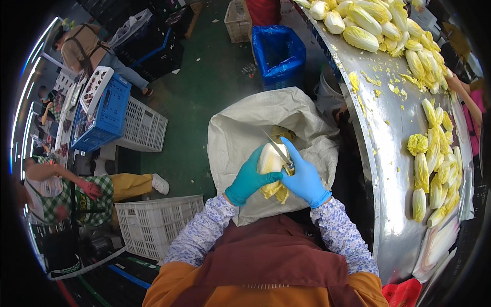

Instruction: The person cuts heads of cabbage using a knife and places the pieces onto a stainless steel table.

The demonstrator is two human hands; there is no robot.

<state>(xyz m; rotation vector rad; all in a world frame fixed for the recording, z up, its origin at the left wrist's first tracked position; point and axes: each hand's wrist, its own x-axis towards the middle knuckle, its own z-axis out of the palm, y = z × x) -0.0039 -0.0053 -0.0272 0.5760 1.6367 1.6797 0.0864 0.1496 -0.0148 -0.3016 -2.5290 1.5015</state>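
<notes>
Left hand (250, 179): fingers (268, 177) closed under the cabbage (270, 159), held over the white sack (240, 128). Right hand (305, 176): fingers closed on the knife (276, 146), blade against the cabbage top. Farther right, cabbages (434, 163) lie on the steel desk (394, 117).

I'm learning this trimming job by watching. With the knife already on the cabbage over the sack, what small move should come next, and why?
Probably draw the steel knife on through the pale napa cabbage. The left hand has it in its grip, the right hand sets the blade on its upper end, and loose yellow leaves hang below over the open white sack.
</notes>
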